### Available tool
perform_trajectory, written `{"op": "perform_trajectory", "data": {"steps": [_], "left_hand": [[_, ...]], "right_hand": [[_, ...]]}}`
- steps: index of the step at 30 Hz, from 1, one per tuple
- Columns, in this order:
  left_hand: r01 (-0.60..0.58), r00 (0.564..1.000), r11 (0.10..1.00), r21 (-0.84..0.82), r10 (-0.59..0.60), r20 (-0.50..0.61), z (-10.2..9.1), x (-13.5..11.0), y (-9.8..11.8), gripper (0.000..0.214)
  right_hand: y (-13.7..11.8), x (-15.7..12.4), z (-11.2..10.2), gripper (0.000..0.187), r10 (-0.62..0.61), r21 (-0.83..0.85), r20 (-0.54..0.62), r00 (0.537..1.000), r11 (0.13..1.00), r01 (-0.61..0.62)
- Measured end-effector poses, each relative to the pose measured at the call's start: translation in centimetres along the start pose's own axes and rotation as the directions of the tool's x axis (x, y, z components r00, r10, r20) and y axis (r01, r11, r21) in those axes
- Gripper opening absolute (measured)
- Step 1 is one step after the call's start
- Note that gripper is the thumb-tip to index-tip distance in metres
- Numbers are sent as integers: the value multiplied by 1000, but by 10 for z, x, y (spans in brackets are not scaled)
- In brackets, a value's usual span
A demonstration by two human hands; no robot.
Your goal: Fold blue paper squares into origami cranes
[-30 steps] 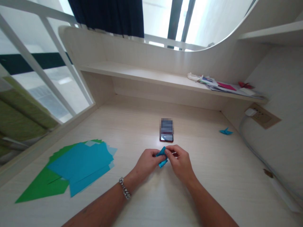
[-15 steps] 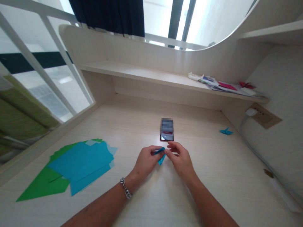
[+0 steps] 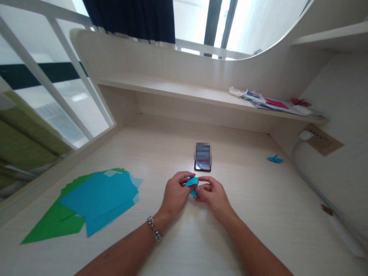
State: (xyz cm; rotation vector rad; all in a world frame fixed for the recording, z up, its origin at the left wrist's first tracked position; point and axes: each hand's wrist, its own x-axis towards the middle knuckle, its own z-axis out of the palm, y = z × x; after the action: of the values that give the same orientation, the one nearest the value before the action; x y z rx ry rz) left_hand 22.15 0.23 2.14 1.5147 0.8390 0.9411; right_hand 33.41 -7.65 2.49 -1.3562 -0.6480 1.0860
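Between my two hands is a small piece of folded blue paper (image 3: 192, 181), held above the desk just in front of a phone (image 3: 202, 157). My left hand (image 3: 177, 193), with a chain bracelet at the wrist, pinches the paper from the left. From the other side my right hand (image 3: 213, 193) has its fingers closed on the paper's right and lower part. The fingers hide some of the folds. To the right lies a folded blue paper figure (image 3: 275, 158) with pointed ends.
Blue paper sheets (image 3: 106, 195) lie over green sheets (image 3: 46, 226) at the left. A shelf (image 3: 172, 90) runs along the back, with papers (image 3: 270, 102) at its right. A cable (image 3: 306, 176) hangs from a wall socket (image 3: 323, 140).
The folded paper has turned in my hands and shows a broader blue face. My right fingers have shifted down and closed around its lower right part.
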Motion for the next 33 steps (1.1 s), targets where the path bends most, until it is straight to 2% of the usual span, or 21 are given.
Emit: {"op": "perform_trajectory", "data": {"steps": [11, 17, 20, 23, 25, 28, 30, 33], "left_hand": [[-57, 998, 998, 32, 58, -28, 0, 0, -2, 25], [20, 999, 1000, -15, -20, -31, 0, 2, 2, 24], [60, 997, 998, -23, -61, -38, -1, 3, 4, 26], [80, 996, 997, -18, -81, -37, -3, 4, 5, 29], [72, 997, 997, -5, -72, -17, -3, 4, 4, 28], [48, 999, 999, 7, -48, 23, -3, 4, 3, 26], [45, 998, 999, 5, -45, 50, -3, 4, 2, 25], [52, 989, 999, 8, -53, 140, -1, 3, 2, 24]], "right_hand": [[-2, -2, 0, 42, -4, 29, -6, 1000, 1000, 4], [2, -3, -4, 53, -18, 124, 61, 998, 992, 10], [-1, -5, -4, 60, 19, 175, 117, 993, 984, -40], [-5, -7, -2, 56, 56, 205, 142, 988, 975, -85], [-6, -6, -1, 50, 40, 153, 109, 993, 987, -57], [-6, -4, -2, 47, -26, -13, 74, 997, 1000, 27], [-6, -3, -5, 42, -130, -155, 19, 991, 979, 132], [-7, -2, -11, 32, -335, -360, -42, 941, 884, 298]]}}
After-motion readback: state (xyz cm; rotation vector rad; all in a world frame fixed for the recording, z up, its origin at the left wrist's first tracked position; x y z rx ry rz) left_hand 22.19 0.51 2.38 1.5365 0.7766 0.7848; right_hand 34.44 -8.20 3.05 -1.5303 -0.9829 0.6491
